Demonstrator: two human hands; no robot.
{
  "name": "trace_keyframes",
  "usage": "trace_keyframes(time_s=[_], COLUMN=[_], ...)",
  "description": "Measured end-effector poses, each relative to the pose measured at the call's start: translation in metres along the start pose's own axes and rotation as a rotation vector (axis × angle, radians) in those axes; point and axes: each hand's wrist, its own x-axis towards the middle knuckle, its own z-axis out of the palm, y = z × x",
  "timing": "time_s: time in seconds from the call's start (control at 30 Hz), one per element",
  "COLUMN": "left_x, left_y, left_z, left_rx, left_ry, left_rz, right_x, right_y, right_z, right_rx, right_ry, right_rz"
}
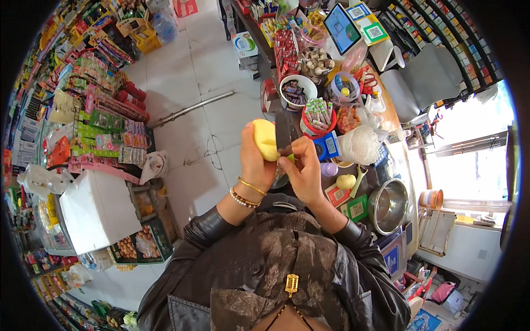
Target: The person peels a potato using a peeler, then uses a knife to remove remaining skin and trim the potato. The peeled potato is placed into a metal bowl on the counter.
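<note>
My left hand [256, 159] grips a peeled yellow potato [263, 138] with a notch in its side. Against its right edge stands the broad, dark, shiny blade of a knife [285, 126]. My right hand [304, 171] is closed around the knife, fingers curled and thumb tip close to the potato's lower end. A yellow-green bit, perhaps the handle, shows between the fingers; the rest of the grip is hidden. On the counter to the right lie another peeled potato [345, 181] and a pale green peeler [359, 180]. Beyond them sits a stainless steel bowl [388, 207].
Past my hands, the counter carries a white tub of wrapped sweets [297, 92], a red-rimmed tub of sticks [318, 118], a blue code stand [327, 145] and a tablet [342, 29]. To the left are a white box [99, 211], an egg crate [140, 244] and goods racks.
</note>
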Motion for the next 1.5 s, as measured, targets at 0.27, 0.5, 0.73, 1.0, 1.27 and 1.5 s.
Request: trace_keyframes(time_s=[0.27, 0.5, 0.73, 1.0, 1.27, 1.5], left_x=[0.005, 0.040, 0.011, 0.016, 0.039, 0.033], left_y=[-0.010, -0.031, -0.018, -0.033, -0.019, 0.010], left_z=[-0.003, -0.033, -0.002, -0.018, -0.046, -0.013], left_rx=[0.061, 0.150, 0.229, 0.394, 0.065, -0.052], left_ry=[0.011, 0.120, 0.148, 0.046, -0.011, -0.199], left_rz=[0.020, 0.208, 0.373, 0.578, 0.190, 0.067], right_x=[0.014, 0.013, 0.009, -0.004, -0.005, -0.013], right_y=[-0.001, 0.019, 0.027, 0.035, 0.046, 0.116], right_z=[-0.010, -0.011, -0.007, -0.012, -0.036, -0.076], right_rx=[-0.358, -0.452, 0.017, 0.514, -0.042, -0.097], right_ry=[-0.025, 0.037, 0.047, 0.038, 0.098, 0.068], right_rz=[-0.027, 0.071, 0.401, 0.575, 0.457, 0.451])
